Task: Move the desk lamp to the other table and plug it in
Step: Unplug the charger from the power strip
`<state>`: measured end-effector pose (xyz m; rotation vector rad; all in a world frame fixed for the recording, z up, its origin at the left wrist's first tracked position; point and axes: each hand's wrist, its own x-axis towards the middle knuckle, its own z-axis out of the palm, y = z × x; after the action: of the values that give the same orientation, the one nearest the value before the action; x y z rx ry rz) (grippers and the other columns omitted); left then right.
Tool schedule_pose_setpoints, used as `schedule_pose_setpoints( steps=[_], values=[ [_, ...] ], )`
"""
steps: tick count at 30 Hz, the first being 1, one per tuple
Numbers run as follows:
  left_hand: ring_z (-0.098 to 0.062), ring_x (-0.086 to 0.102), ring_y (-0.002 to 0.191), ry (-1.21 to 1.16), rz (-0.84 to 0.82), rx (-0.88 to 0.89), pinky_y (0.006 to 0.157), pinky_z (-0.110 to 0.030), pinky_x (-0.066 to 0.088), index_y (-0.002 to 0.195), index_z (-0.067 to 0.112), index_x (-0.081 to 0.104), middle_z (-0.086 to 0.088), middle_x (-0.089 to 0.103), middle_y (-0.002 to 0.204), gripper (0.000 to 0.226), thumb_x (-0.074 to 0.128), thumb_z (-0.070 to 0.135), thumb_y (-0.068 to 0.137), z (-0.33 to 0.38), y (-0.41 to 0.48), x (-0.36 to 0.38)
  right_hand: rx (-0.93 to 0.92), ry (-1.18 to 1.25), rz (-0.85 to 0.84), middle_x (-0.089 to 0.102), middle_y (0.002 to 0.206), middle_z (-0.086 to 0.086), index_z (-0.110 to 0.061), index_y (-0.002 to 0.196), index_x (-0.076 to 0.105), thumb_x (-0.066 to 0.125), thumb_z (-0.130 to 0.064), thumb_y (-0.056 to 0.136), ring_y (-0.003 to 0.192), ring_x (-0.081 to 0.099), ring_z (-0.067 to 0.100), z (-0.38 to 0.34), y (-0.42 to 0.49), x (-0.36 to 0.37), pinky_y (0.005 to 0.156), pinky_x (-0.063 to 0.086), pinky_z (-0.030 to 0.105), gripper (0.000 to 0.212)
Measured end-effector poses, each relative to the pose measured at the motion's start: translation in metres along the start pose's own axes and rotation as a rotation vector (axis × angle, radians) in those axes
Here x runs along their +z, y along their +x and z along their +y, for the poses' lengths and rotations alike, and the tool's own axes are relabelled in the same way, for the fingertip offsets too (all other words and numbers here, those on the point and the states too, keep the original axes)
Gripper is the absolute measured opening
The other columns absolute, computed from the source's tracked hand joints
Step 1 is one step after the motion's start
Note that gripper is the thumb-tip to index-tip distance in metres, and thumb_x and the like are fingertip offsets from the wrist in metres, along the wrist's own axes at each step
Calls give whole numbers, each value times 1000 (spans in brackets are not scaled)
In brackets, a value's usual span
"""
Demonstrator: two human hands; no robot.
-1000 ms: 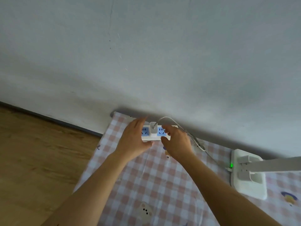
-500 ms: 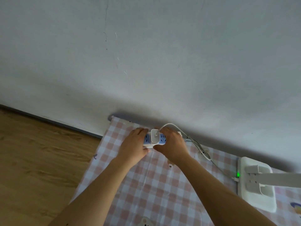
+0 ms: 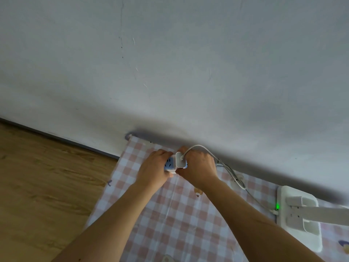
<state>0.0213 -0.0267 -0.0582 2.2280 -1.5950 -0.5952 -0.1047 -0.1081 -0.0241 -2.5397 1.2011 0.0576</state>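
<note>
Plug-in step: left hand point(image 3: 154, 172) grips white-and-blue plastic power strip point(image 3: 170, 164); right hand point(image 3: 198, 167) clasps white square adapter point(image 3: 180, 160) seated on it. Next, judged: confirm seating, then release.

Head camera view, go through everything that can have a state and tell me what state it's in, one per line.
Power adapter: seated in the power strip, cable attached.
Power strip: on the checked tablecloth, gripped at both ends.
Left hand: clamped on the strip's left end.
Right hand: closed around the strip's right end, beside the adapter.
Desk lamp base: standing on the table, green indicator lit, cable connected.
</note>
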Motion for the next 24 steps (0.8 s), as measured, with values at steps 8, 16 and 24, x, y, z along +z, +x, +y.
schedule_pose_setpoints(
  steps=[8, 16, 24],
  values=[
    [-17, 54, 104, -2, 0, -18, 84, -27, 50, 117, 20, 59, 0, 60, 117, 43, 73, 22, 76, 2, -1, -1, -55, -52, 2, 60, 69, -3, -24, 93, 56, 60, -33, 76, 65, 62, 22, -1, 1, -4, 60, 56, 34, 20],
    [-16, 54, 103, -7, 6, -21, 83, -27, 50, 115, 21, 60, 1, 60, 117, 38, 72, 22, 78, 3, -1, 0, -69, -5, -44, 55, 71, -5, -24, 97, 54, 62, -27, 76, 72, 64, 22, -2, 2, -6, 63, 57, 35, 23],
    [-17, 55, 103, 0, 9, -17, 80, -23, 48, 113, 20, 61, 1, 61, 116, 36, 71, 20, 78, 2, 0, 2, -22, 44, -108, 54, 73, -5, -25, 95, 53, 61, -30, 75, 74, 62, 22, -5, 2, -16, 64, 52, 32, 22]
  ],
)
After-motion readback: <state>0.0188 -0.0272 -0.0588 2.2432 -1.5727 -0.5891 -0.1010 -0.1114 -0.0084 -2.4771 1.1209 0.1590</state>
